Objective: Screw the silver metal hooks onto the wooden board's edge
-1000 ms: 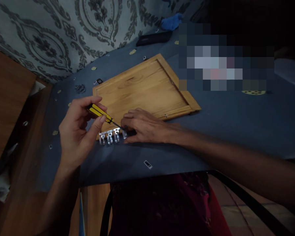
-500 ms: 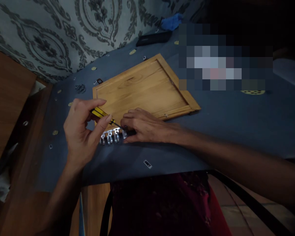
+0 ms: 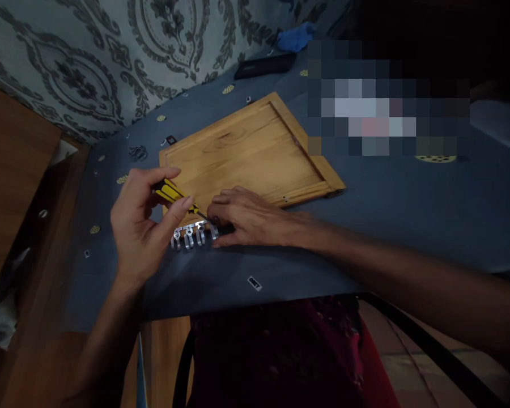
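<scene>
My left hand (image 3: pixel 142 221) is closed around the handle of a yellow-and-black screwdriver (image 3: pixel 170 192), thumb and fingers on opposite sides. The shaft slants down to the right, and its tip meets the area by my right fingertips, where the exact contact is hidden. My right hand (image 3: pixel 249 218) pinches the right end of a silver metal hook rail (image 3: pixel 189 233), whose several curved hooks hang toward me. The rail lies along the near edge of a framed wooden board (image 3: pixel 238 153). Part of the rail is covered by my right hand.
A blue-grey cloth (image 3: pixel 391 221) covers the table. Behind the board lie a black case (image 3: pixel 266 66) and a blue cloth bundle (image 3: pixel 296 37). A small dark coil (image 3: pixel 138 152) sits left of the board. Patterned wallpaper (image 3: pixel 110 62) rises behind; a blurred patch hides the upper right.
The screwdriver handle has turned slightly in my left fingers, showing more yellow. My right hand and the hook rail keep their place, and the view shifts a little.
</scene>
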`<state>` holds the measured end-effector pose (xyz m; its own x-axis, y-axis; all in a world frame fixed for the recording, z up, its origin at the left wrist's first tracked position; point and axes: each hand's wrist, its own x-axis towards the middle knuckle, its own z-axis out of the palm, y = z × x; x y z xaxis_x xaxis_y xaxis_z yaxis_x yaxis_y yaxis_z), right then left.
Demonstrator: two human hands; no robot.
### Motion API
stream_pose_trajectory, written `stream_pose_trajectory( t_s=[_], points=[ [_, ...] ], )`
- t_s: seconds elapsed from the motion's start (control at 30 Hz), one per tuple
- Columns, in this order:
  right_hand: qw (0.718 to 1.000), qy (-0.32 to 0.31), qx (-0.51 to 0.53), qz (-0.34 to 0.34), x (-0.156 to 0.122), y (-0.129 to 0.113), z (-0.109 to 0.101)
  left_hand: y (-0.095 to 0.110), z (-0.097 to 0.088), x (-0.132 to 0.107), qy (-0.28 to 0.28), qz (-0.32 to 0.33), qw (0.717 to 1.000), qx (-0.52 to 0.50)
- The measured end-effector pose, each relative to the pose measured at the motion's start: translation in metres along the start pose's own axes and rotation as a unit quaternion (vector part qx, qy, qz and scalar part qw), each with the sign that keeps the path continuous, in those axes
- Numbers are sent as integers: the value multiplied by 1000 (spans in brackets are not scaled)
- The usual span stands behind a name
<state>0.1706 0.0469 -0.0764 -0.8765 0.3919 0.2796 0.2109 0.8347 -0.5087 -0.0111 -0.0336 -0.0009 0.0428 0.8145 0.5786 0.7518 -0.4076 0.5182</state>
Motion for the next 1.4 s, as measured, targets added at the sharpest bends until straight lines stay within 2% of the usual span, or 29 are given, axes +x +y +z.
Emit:
stream_pose_trajectory(
  t_s=[0.13, 0.27, 0.43, 0.57, 0.97, 1.13, 1.27, 1.4],
  points=[
    [1000, 2, -2, -1, 0, 1, 0, 3, -2, 1, 3, 0, 1000, 15],
    [1000, -5, 4, 8, 1, -1, -2, -1, -5, 4, -5, -10, 999, -41],
    [999, -23, 14, 24, 2, 0, -5, -7, -9, 5, 10, 24, 996, -90],
    [999, -31, 23, 28, 3, 0, -6, -6, -11, 4, 14, 22, 994, -110],
    [998, -42, 27, 32, 3, -2, -8, -8, -8, 1, 8, 17, 997, -78],
    [998, -40, 30, 28, 2, -2, -9, -5, -7, 0, -11, 23, 998, -65],
    [998, -43, 25, 27, 2, -2, -11, 0, -9, 0, -25, 17, 999, -26],
    [998, -51, 28, 24, 2, -3, -11, 2, -9, -2, -51, 51, 997, 32]
  ],
)
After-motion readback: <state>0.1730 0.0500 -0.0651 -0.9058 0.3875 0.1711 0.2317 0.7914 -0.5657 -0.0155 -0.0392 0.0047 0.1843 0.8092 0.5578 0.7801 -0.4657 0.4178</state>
